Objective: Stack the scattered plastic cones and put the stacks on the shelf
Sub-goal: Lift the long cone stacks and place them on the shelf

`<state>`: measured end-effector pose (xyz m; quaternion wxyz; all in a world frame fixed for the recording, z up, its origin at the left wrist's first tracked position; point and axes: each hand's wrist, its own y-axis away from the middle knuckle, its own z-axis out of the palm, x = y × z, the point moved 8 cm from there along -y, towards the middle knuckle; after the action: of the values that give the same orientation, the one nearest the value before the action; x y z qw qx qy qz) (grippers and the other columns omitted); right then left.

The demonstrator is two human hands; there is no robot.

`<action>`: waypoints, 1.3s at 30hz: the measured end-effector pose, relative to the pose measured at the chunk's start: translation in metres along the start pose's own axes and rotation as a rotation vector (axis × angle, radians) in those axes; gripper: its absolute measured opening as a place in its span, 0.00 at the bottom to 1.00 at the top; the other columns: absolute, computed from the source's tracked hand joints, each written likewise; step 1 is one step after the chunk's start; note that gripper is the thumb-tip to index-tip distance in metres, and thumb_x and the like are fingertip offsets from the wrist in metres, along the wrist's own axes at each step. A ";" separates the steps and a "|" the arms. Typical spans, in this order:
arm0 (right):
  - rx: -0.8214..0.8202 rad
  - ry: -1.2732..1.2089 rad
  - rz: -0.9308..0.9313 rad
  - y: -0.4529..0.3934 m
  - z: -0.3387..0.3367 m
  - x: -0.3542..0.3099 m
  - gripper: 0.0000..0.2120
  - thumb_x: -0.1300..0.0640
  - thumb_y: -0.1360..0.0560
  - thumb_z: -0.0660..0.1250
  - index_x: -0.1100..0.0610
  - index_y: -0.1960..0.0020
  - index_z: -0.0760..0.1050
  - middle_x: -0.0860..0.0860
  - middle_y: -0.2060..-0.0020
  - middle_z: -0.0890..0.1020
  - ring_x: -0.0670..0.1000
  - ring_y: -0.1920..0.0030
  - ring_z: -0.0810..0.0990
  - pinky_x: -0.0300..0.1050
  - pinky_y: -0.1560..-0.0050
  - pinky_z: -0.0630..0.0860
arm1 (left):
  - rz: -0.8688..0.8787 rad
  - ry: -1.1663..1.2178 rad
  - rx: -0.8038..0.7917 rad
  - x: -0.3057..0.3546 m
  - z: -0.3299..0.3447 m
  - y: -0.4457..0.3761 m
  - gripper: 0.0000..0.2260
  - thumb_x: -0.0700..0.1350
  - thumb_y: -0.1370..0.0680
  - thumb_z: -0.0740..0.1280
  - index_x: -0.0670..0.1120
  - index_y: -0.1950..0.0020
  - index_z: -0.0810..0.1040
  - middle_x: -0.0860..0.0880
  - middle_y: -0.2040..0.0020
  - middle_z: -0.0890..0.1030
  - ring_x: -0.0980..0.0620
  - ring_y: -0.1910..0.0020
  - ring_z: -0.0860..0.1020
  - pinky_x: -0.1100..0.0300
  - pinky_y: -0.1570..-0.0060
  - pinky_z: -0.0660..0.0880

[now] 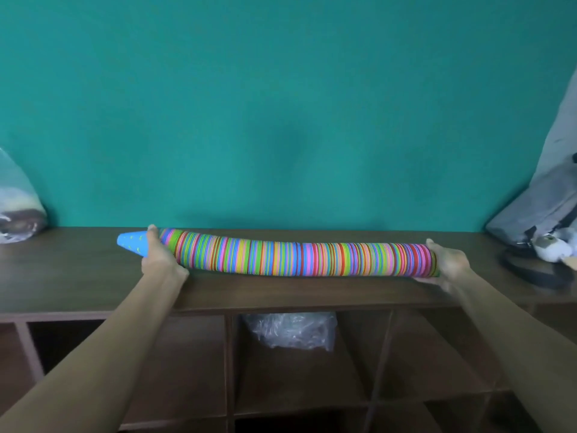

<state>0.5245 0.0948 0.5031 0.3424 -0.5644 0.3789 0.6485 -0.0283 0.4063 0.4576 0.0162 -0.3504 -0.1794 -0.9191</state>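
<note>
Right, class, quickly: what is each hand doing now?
Left hand: grips the cone stack near its blue tip.
Right hand: holds the stack's other end.

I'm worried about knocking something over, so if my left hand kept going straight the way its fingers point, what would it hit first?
Probably the teal wall. The left hand grips the cone stack near its blue tip, fingers pointing away over the shelf top; nothing shows between, though depth is unclear.
</note>
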 end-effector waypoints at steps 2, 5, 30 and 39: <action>0.002 0.021 0.009 -0.002 0.002 0.002 0.21 0.51 0.20 0.69 0.62 0.33 0.73 0.61 0.39 0.78 0.65 0.43 0.80 0.56 0.70 0.82 | -0.019 -0.068 0.054 0.000 -0.003 0.001 0.43 0.70 0.44 0.74 0.52 0.33 0.75 0.52 0.43 0.83 0.50 0.53 0.85 0.49 0.52 0.83; -0.013 0.034 0.021 -0.004 0.001 0.002 0.21 0.51 0.19 0.67 0.59 0.30 0.72 0.60 0.36 0.77 0.65 0.40 0.79 0.55 0.69 0.82 | 0.019 -0.187 0.119 0.004 -0.002 0.024 0.39 0.68 0.36 0.73 0.48 0.32 0.72 0.51 0.43 0.79 0.49 0.50 0.81 0.53 0.45 0.80; -0.105 1.098 -0.563 0.077 0.101 0.018 0.49 0.25 0.34 0.68 0.37 0.20 0.50 0.51 0.19 0.42 0.62 0.23 0.29 0.72 0.26 0.54 | 0.978 -2.094 -0.460 -0.038 0.062 0.097 0.44 0.84 0.36 0.48 0.69 0.22 0.49 0.50 0.19 0.57 0.33 0.21 0.49 0.23 0.31 0.44; -0.165 1.154 -0.598 -0.017 0.153 0.015 0.51 0.22 0.38 0.68 0.36 0.22 0.52 0.51 0.19 0.47 0.61 0.23 0.29 0.74 0.26 0.53 | 1.250 -2.146 -0.418 -0.057 0.132 0.043 0.45 0.85 0.37 0.39 0.64 0.30 0.68 0.52 0.34 0.76 0.41 0.35 0.73 0.24 0.35 0.57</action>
<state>0.4647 0.2374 0.4977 0.2052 -0.9272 0.2776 0.1455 0.1057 0.4056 0.5248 0.2383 -0.9402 0.2425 -0.0182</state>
